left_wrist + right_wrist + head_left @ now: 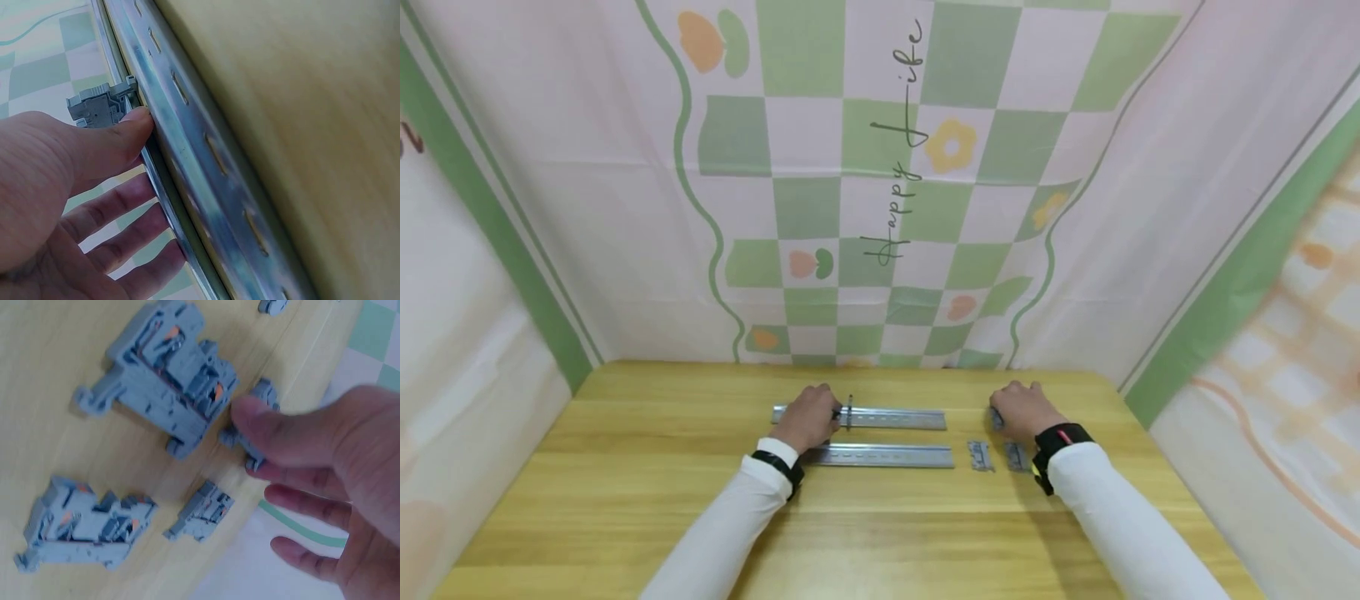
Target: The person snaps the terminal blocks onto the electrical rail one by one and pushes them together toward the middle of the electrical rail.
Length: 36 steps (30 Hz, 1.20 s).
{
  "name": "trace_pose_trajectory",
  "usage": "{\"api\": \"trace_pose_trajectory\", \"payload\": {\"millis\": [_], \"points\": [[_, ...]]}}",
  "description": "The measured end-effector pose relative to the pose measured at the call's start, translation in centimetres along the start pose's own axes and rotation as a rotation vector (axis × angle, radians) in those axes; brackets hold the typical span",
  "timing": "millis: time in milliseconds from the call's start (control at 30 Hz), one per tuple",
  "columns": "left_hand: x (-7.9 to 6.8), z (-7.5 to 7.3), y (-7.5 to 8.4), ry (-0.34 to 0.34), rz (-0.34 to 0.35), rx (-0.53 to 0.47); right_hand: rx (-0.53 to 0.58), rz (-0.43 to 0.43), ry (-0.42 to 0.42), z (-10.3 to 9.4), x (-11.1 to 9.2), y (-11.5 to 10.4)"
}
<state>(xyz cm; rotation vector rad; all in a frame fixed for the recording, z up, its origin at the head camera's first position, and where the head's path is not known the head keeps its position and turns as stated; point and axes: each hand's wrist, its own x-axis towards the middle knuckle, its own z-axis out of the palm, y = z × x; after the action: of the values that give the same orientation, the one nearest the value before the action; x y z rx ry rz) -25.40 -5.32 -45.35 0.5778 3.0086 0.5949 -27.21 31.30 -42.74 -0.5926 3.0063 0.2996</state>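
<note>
In the head view, my left hand (pixel 808 419) is at the left half of the far slotted metal rail (pixel 898 419). A thin grey terminal block (pixel 99 107) stands crosswise at this rail, and my left thumb presses close against its lower side, hiding part of it. The other left fingers spread behind the rail. My right hand (pixel 1024 411) pinches another small grey terminal block (pixel 265 394) between thumb and index finger, close over the table, right of the rails. Its other fingers stay apart.
A second slotted rail (pixel 887 456) lies parallel, nearer me. Between it and my right wrist lie grey terminal blocks (pixel 980 456) with orange spots; the right wrist view shows several, including a large block (pixel 169 381). The wooden table (pixel 850 542) meets a checked cloth (pixel 880 325) at the back.
</note>
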Motion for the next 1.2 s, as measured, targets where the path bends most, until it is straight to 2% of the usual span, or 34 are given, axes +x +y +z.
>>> {"api": "trace_pose_trajectory", "payload": {"millis": [133,333,467,600,733,867,1033,1200], "points": [[0.0,0.2,-0.1,-0.006,0.010,0.017,-0.001,-0.035,0.037,0.1,0.1,0.1],[0.1,0.5,-0.3,0.011,0.022,0.038,0.051,-0.035,0.177,-0.2,0.7,-0.5],[0.2,0.5,-0.4,0.016,0.030,0.046,0.079,-0.069,0.258,-0.6,1.0,-1.2],[0.1,0.5,-0.3,0.020,0.035,0.052,0.067,-0.105,0.298,-1.0,1.3,-2.0],[0.1,0.6,-0.3,0.026,0.033,0.066,0.100,-0.088,0.292,-1.6,1.6,-3.0],[0.3,0.6,-0.4,0.030,0.032,0.072,0.194,-0.073,0.287,-2.4,1.9,-4.2],[0.3,0.6,-0.4,0.042,0.040,0.075,0.419,-0.076,0.253,-3.2,2.5,-6.5],[0.3,0.6,-0.4,0.035,0.035,0.069,0.571,-0.146,0.268,-2.7,3.7,-8.7]]}}
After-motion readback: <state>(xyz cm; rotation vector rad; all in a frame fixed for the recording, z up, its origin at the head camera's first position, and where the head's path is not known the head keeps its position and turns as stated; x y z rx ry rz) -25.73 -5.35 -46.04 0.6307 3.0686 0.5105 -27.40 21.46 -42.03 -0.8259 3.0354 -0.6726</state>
